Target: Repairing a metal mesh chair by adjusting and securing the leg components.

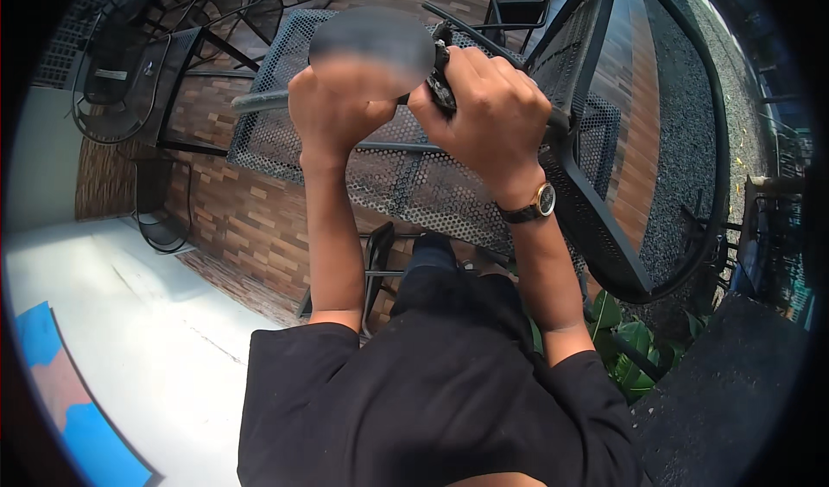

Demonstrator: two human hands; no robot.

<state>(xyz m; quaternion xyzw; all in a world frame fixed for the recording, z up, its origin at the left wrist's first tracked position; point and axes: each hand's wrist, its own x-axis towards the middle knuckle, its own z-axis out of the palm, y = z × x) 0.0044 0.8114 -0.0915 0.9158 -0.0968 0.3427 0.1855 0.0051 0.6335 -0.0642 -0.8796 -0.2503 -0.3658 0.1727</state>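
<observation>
Both my hands are raised close in front of me, above a black perforated metal table [406, 185]. My right hand [488, 111], with a gold-faced wristwatch [544, 200] on its wrist, is closed around a small black object [443, 85]. My left hand [332, 111] is curled tight against the same object from the left. A blurred grey patch [371, 42] hides the left hand's fingertips and the object's upper part. What the object is cannot be made out.
Black metal chairs [129, 81] stand around the table on a red brick floor [250, 219]. A large mesh chair [604, 142] sits at the right, beside a gravel strip [682, 124]. Green leaves [626, 349] grow at the lower right. Pale concrete paving [129, 314] lies at the left.
</observation>
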